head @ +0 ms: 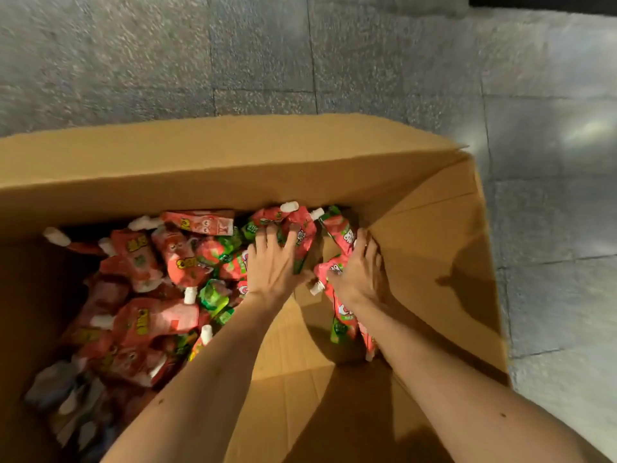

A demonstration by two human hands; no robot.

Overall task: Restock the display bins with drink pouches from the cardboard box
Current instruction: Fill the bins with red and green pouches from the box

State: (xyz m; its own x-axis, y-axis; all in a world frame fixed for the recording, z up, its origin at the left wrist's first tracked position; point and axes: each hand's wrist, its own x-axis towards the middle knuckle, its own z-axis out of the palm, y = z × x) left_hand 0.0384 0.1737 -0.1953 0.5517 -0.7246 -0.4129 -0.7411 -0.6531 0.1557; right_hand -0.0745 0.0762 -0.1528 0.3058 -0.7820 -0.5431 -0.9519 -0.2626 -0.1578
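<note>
A large open cardboard box (207, 168) fills the lower view, its left half heaped with several red and green drink pouches (150, 315) with white caps. Both my arms reach down into it. My left hand (272, 265) lies palm down with spread fingers on a red pouch (302, 237) near the far wall; whether it grips is unclear. My right hand (359, 267) rests on another red pouch (342, 302) against the box's right wall, fingers extended over it. No display bins are in view.
The box stands on a grey speckled tiled floor (233, 61). Its right flap (440, 248) stands up beside my right hand. Bare cardboard bottom (300, 362) shows between my forearms.
</note>
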